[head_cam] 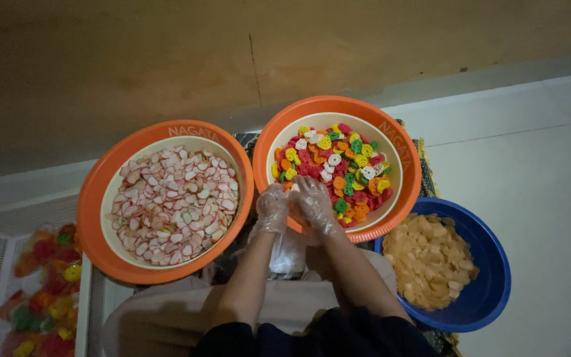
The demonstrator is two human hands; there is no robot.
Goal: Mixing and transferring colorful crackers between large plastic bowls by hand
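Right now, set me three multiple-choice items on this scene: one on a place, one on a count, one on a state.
1. Where is the blue basin?
A. Right of the person's lap
B. Between the two orange basins
C. Far left, against the wall

2. How many orange basins are there?
A. One
B. Two
C. Four

3. What covers both hands?
A. Nothing
B. Thick black gloves
C. Clear plastic gloves

Answers:
1 A: it sits at lower right, holding pale yellow chips.
2 B: one orange basin holds pink-and-white pieces, the other mixed-colour pieces.
3 C: the left hand and right hand show a see-through film, meeting at the nearer rim of the mixed-colour basin.
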